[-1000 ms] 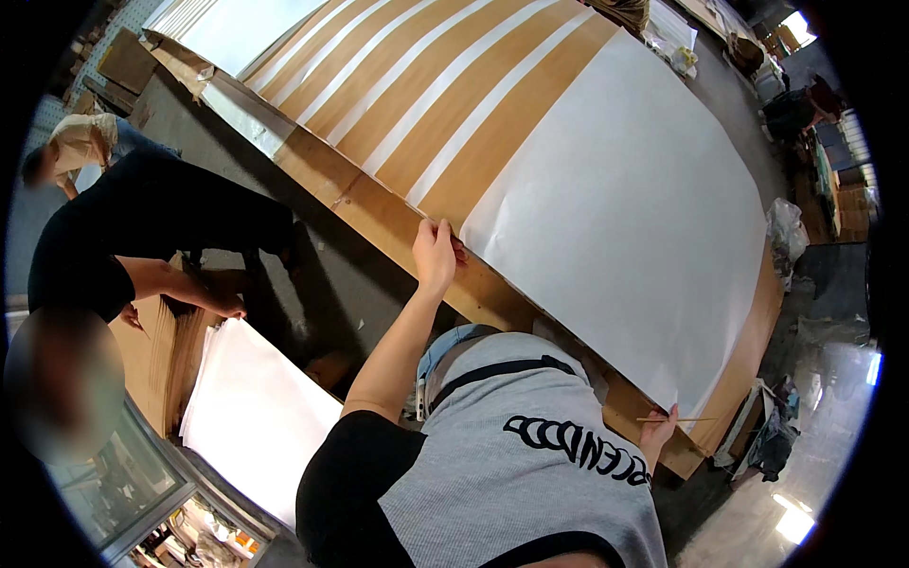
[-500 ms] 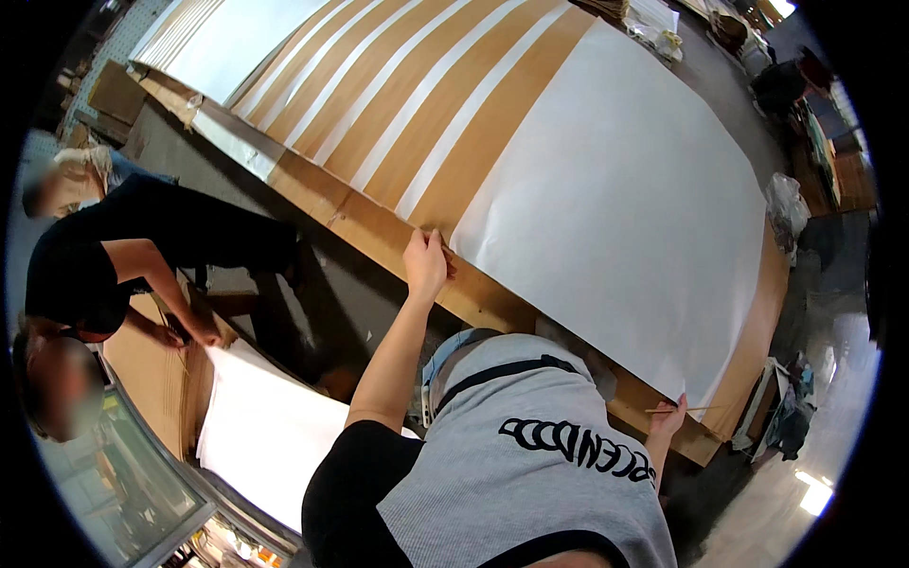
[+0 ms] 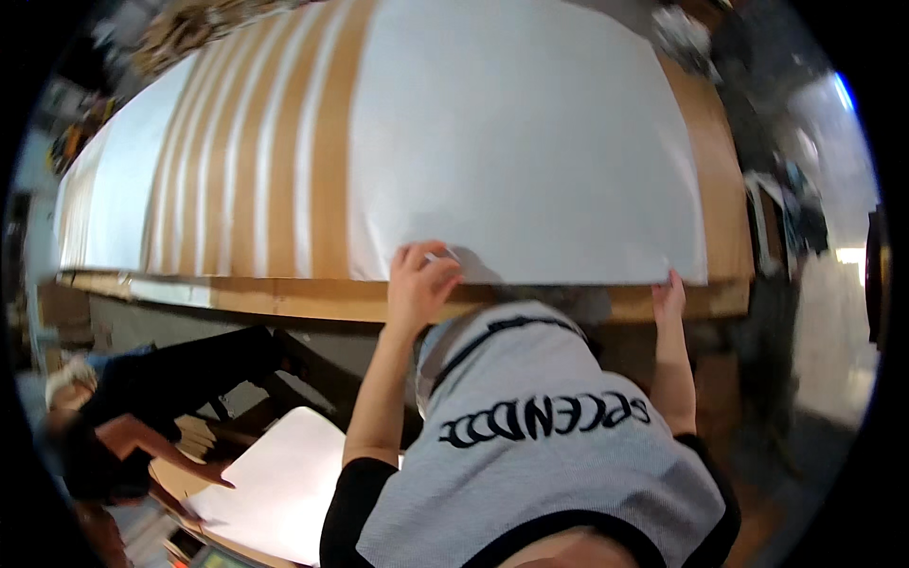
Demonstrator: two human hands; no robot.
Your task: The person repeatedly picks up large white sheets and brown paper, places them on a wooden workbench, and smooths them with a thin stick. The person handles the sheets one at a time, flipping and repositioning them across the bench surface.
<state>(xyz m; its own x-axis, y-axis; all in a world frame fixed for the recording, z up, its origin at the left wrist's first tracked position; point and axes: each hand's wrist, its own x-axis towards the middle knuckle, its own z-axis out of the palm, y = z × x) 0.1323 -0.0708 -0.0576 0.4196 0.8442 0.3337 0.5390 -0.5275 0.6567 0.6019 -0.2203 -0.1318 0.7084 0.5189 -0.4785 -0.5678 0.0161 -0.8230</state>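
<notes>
Workshop tabletop, wood-edged, runs across the view, bowed by the lens. On it, before the person, lies a large white sheet, spread flat over most of the right-hand half, its near edge roughly parallel with the wooden front. Left hand is at that near edge, toward the sheet's left corner, fingers loosely curled; a slight ripple shows beside them, and whether they pinch the sheet cannot be determined. Right hand is at the near right corner, one finger raised against the edge; its grip is likewise hidden. Progress, as judged: laying out is largely complete, the sheet being down across its visible extent; both hands at the near edge suggest that its placement is not yet finished. Right of the sheet, a brown margin remains uncovered. Left of it, brown and white bands alternate, followed by a further white area. Beyond the far edge: crumpled brown material at upper left and a clear plastic bag at upper right. Lower left, a co-worker's hand rests at separate white sheeting.
</notes>
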